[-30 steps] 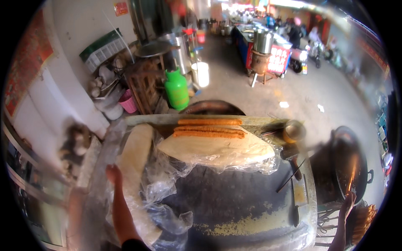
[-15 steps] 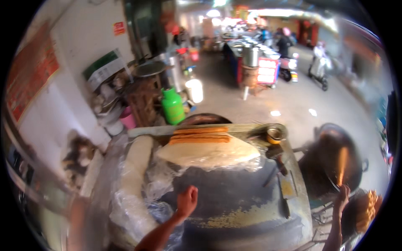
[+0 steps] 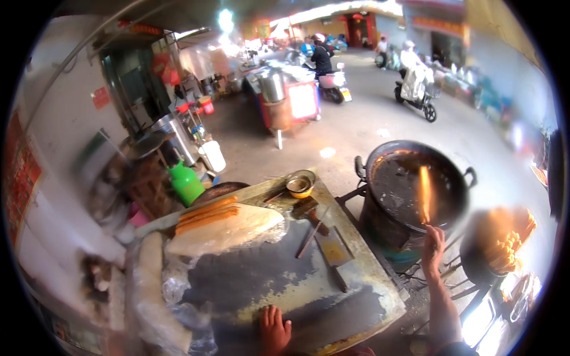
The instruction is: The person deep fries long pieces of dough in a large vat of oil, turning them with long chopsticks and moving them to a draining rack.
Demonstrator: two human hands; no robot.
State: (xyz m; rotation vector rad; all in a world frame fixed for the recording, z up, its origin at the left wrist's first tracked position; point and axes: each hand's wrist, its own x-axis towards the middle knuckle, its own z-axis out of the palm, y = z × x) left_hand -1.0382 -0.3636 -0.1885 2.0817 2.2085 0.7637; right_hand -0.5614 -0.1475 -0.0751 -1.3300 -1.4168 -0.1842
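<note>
My right hand (image 3: 434, 244) is closed on the near end of a long golden fried dough stick (image 3: 424, 193), blurred by motion. It reaches over the near rim of a deep black pot (image 3: 380, 155) of dark oil; whether the stick touches the oil I cannot tell. My left hand (image 3: 275, 330) lies with fingers stretched out on the worktable's (image 3: 237, 285) near edge, holding nothing. Several brown fried dough sticks (image 3: 206, 216) lie on a pale sheet of dough (image 3: 231, 228) at the table's far left. A long roll of dough (image 3: 151, 279) under clear plastic runs along the left side.
On the table are a small metal bowl (image 3: 300, 183), a brush (image 3: 309, 212), a thin rod (image 3: 308, 240) and a wide-bladed scraper (image 3: 337, 252). Right of the pot are piled fried pieces (image 3: 507, 249). A green gas cylinder (image 3: 186, 184) stands beyond. Riders on scooters (image 3: 415, 98) are in the street.
My view has swung right. My left hand, a fist above the table before, now lies spread at its near edge. My right hand still holds the fried dough stick over the pot.
</note>
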